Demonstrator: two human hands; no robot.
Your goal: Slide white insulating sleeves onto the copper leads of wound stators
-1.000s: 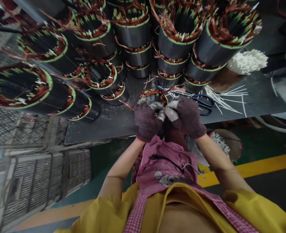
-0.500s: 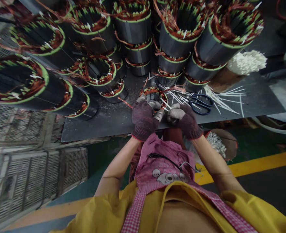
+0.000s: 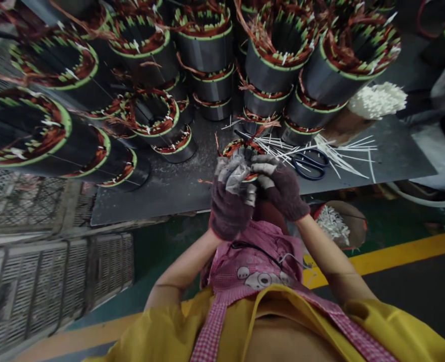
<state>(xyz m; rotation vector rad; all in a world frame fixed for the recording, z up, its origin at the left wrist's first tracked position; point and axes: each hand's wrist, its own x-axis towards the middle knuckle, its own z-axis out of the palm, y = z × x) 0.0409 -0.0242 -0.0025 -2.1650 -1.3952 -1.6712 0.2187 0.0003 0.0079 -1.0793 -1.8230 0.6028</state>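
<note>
A small motor stator with copper windings and a green rim sits at the table's near edge, its front side covered by my hands. My left hand, in a dark glove with grey fingertips, is closed at the near left of the winding; what its bent fingers pinch is hidden. On the right side of the stator, my right hand, gloved alike, curls its fingers over the rim. Thin white sleeves lie loose just behind that hand. Dark-handled scissors rest to its right.
Stacked stators with copper leads crowd the back and left of the dark table. A bundle of white sleeves stands in a brown holder at the right. Below the edge is a container of white scraps. Grey crates stand at lower left.
My left hand has turned and drawn slightly back towards me. My right hand has moved in onto the stator's rim. The white sleeve seen between my hands is now out of sight.
</note>
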